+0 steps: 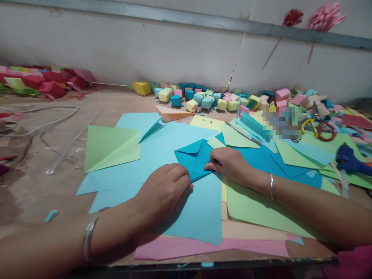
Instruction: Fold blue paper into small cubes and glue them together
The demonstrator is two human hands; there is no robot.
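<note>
A folded sheet of dark blue paper (194,159) lies over light blue sheets (203,217), with a small flap turned over at its top. My left hand (167,190) has its fingers curled on the near left edge of the folded sheet. At the right edge, my right hand (228,162) pinches the same paper between thumb and bent fingers. Left of them rests a creased green sheet (113,147). Beneath my right forearm are more green paper (261,209) and dark blue paper (252,155). My fingers partly cover the folded sheet's lower edge.
Several small paper boxes (206,102) line the wall side. A craft knife (244,133), scissors (319,128) and a blue glue gun (353,161) lie to the right. On the left are a clear glue stick (74,141), a white cord (43,130) and red boxes (52,89).
</note>
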